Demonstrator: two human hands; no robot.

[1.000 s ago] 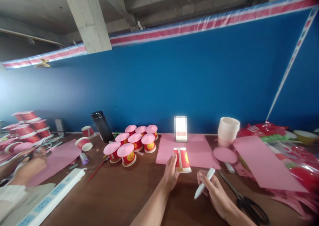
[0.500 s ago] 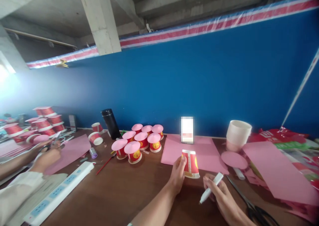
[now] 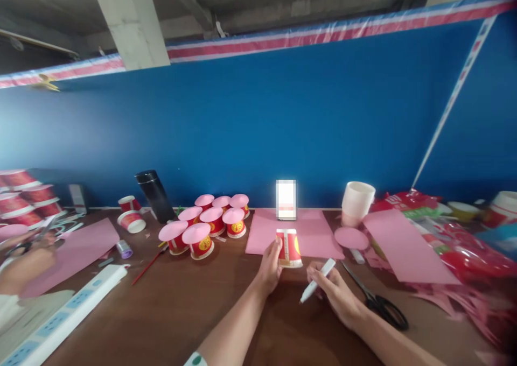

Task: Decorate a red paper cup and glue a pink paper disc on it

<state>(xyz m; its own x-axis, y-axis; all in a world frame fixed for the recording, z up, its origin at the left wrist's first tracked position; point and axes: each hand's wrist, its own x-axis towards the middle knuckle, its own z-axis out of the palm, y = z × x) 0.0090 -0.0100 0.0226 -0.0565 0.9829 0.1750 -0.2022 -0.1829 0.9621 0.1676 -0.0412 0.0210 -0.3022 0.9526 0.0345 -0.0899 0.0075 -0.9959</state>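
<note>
A red paper cup with a yellow print is upside down, its white rim lowest. My left hand grips it by its left side. In my right hand is a white marker pen, slanting with its tip down to the left, apart from the cup. Behind the cup lies a pink paper sheet. To the left stand several upturned red cups, each topped with a pink paper disc. Another pink disc lies to the right.
Black-handled scissors lie right of my right hand. Stacked white cups, a pink strip and paper scraps are at the right. A black bottle, power strip and red brush lie left. A co-worker's hand is at far left.
The view has turned to the right, so everything sits further left in the picture. My left hand still holds the cup and my right hand the marker pen.
</note>
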